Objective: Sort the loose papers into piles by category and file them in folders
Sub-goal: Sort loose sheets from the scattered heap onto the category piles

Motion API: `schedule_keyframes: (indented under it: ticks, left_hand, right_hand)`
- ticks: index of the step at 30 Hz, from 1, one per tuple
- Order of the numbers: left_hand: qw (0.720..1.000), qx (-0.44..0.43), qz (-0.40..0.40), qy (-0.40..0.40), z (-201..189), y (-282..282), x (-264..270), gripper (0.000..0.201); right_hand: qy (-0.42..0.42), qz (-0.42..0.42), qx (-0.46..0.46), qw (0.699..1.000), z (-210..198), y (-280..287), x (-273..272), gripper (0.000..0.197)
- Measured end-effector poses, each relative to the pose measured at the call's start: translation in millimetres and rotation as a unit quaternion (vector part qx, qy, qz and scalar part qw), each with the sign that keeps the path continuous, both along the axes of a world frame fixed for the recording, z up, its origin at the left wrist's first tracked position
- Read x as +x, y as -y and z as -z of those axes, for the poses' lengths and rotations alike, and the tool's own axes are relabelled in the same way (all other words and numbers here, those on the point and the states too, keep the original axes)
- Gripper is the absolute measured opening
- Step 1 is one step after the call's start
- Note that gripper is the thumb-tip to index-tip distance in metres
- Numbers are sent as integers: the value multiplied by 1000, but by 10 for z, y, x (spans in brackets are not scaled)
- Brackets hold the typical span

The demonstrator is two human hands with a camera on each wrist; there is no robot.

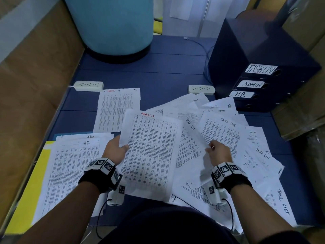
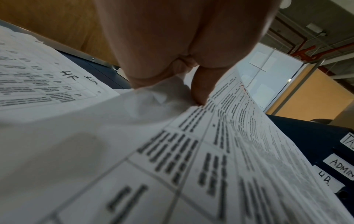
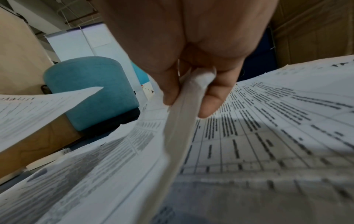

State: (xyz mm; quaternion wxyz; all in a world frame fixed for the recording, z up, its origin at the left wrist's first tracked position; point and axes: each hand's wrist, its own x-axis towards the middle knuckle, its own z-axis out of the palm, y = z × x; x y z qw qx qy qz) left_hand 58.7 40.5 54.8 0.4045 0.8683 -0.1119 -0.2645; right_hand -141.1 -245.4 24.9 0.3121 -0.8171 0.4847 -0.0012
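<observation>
My left hand (image 1: pixel 117 149) pinches the left edge of a printed sheet headed TASKLIST in red (image 1: pixel 151 155), lifted over the table; the thumb (image 2: pixel 201 89) lies on its top face. My right hand (image 1: pixel 219 152) pinches the edge of another TASK LIST sheet (image 1: pixel 221 134) from the scattered heap (image 1: pixel 255 155) at the right, the paper edge (image 3: pixel 184 103) held between thumb and fingers. An HR pile (image 1: pixel 70 164) lies at the left on a yellow folder (image 1: pixel 35 182). A sheet marked ADMIN (image 1: pixel 117 108) lies behind it. Dark binders labelled TASKLIST (image 1: pixel 261 69), ADMIN (image 1: pixel 251 84) and H.R. (image 1: pixel 241 94) stand at the right.
A large teal cylinder (image 1: pixel 112 25) stands at the back of the blue table (image 1: pixel 167 71). Two white power strips (image 1: pixel 88 85) (image 1: pixel 201 89) lie behind the papers. A wooden partition (image 1: pixel 31 76) borders the left side, cardboard boxes (image 1: pixel 302 103) the right.
</observation>
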Motion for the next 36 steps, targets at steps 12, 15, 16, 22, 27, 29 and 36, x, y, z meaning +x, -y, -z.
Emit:
schedule_keyframes:
  ticks: [12,15,16,22,27,29,36]
  left_hand:
    - [995,-48,79,29,-150,272,-5,42]
    - [989,-73,122,49,-215,378,-5,38]
    - [988,-87,120,34,-241,408,-20,33]
    - [980,-194,21,-26,-367,436,-98,20]
    - [971,-230,-23,-60,-359,388,-107,22]
    - [972,-227,-29,-56,-327,349,-95,26]
    - [974,-199,-104,-28,-234,271,2,15]
  right_hand:
    - [236,-74,-34,968,-705,91,81,10]
    - [263,-88,38,960,-806,132,115,16]
    - [275,-77,55,957,-821,148,127,16]
    - [395,86,241,882,-788,152,129,33]
    - [284,53,243,926,-623,-24,153,28]
    - [281,72,222,931,-627,-54,187,9]
    - [322,113,188,921,-610,76,199,31]
